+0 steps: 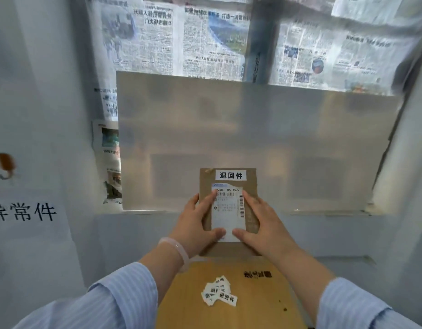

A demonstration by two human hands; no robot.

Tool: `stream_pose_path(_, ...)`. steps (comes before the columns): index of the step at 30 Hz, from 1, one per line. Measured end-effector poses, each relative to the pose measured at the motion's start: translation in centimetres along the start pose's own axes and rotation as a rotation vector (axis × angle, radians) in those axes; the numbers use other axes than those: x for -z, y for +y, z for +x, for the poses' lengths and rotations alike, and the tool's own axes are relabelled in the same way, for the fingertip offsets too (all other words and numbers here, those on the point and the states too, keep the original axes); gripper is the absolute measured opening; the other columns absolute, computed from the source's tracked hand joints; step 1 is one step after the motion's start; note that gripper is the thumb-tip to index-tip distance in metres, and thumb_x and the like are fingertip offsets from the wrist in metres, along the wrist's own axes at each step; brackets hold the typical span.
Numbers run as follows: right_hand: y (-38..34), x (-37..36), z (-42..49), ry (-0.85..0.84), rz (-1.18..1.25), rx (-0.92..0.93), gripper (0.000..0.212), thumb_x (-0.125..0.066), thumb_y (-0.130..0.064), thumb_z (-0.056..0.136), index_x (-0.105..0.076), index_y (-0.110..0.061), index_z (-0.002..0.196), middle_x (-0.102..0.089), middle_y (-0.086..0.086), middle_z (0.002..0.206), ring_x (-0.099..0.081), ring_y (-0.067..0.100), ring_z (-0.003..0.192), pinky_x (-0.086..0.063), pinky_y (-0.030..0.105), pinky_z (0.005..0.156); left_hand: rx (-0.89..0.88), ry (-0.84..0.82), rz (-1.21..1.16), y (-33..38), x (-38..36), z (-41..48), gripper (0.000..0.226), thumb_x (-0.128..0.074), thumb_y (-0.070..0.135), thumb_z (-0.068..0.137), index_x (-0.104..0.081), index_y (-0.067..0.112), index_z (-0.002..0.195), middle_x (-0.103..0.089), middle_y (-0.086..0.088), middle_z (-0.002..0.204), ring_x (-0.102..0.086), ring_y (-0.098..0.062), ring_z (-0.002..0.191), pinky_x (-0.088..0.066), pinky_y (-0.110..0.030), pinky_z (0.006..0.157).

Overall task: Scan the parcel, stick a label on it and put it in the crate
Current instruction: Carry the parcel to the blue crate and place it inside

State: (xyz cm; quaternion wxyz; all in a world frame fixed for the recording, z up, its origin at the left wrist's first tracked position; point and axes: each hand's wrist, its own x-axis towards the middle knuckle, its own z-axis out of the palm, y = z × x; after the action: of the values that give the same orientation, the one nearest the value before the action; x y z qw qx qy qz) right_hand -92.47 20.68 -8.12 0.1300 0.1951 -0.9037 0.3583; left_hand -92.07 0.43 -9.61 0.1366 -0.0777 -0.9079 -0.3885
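I hold a small brown cardboard parcel upright in front of me with both hands. A white label with black characters is stuck near its top edge, and a white shipping label with barcodes covers its middle. My left hand grips the parcel's left side, thumb on the lower edge of the shipping label. My right hand grips the right side in the same way. Behind the parcel stands a large translucent plastic crate; cardboard boxes show dimly through its wall.
A small wooden table lies below my forearms with a pile of several loose white labels on it. Newspaper covers the window behind the crate. A white sheet with large black characters hangs at the left.
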Motion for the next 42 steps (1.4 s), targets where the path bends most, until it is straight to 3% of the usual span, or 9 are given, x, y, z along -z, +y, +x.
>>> stream_pose_path(5,-1.1,1.6,1.3,0.039,-0.021,0.047,0.098,-0.077,-0.042,0.073,-0.012,-0.053,0.146,-0.027,-0.01,0.152,-0.027,0.011,0.136,-0.028,0.036,0.112,-0.066,0.039,-0.004,1.3,1.5,1.1,0.098,-0.078,0.043,0.069,-0.012,0.066,0.137,-0.017,0.007,0.154,-0.028,-0.025,0.138,-0.033,-0.047,0.113)
stream_pose_path(9,-1.4,1.9,1.7,0.05,-0.023,0.058,0.101,-0.078,-0.042,0.071,-0.012,-0.05,0.147,-0.023,-0.012,0.153,-0.026,0.012,0.136,-0.028,0.037,0.113,-0.083,0.068,-0.014,1.9,1.9,1.2,0.098,-0.08,0.037,0.071,-0.016,0.058,0.142,-0.016,0.007,0.154,-0.026,-0.023,0.139,-0.032,-0.044,0.114)
stream_pose_path(15,-1.3,1.9,1.7,0.058,-0.013,0.065,0.101,-0.079,-0.039,0.072,-0.013,-0.05,0.147,-0.023,-0.012,0.151,-0.028,0.012,0.135,-0.031,0.038,0.113,-0.095,0.051,-0.017,2.5,1.8,1.0,0.096,-0.078,0.032,0.076,-0.015,0.052,0.145,-0.015,0.01,0.153,-0.028,-0.016,0.136,-0.034,-0.028,0.108)
stream_pose_path(27,-2.6,-0.6,1.9,-0.029,0.032,0.134,0.099,-0.079,-0.041,0.072,-0.015,-0.049,0.148,-0.025,-0.011,0.151,-0.029,0.01,0.134,-0.03,0.033,0.11,0.025,0.129,0.036,1.5,3.5,-2.4,0.094,-0.076,0.03,0.078,-0.014,0.049,0.146,-0.009,0.005,0.156,-0.025,-0.021,0.139,-0.03,-0.028,0.108)
stream_pose_path(32,-6.4,-5.5,1.7,-0.18,0.092,0.229,0.099,-0.078,-0.042,0.073,-0.014,-0.049,0.148,-0.024,-0.01,0.152,-0.029,0.012,0.136,-0.03,0.033,0.11,0.16,0.217,0.075,-1.9,6.9,-7.3,0.095,-0.076,0.032,0.077,-0.013,0.049,0.147,-0.009,0.006,0.156,-0.026,-0.02,0.138,-0.031,-0.027,0.108)
stream_pose_path(37,-12.7,-10.9,0.2,-0.307,0.165,0.328,0.099,-0.079,-0.041,0.073,-0.015,-0.048,0.148,-0.02,-0.008,0.156,-0.025,0.013,0.14,-0.024,0.029,0.112,0.294,0.328,0.154,-5.1,12.1,-13.9,0.096,-0.076,0.035,0.075,-0.013,0.05,0.146,-0.01,0.006,0.156,-0.026,-0.022,0.138,-0.031,-0.039,0.114)
stream_pose_path(42,-20.7,-15.6,-2.7,-0.397,0.215,0.444,0.099,-0.079,-0.039,0.072,-0.015,-0.048,0.148,-0.022,-0.013,0.154,-0.028,0.011,0.138,-0.028,0.03,0.11,0.388,0.443,0.159,-7.6,18.1,-22.0,0.096,-0.076,0.034,0.074,-0.014,0.052,0.145,-0.012,0.007,0.155,-0.025,-0.02,0.138,-0.03,-0.032,0.111)
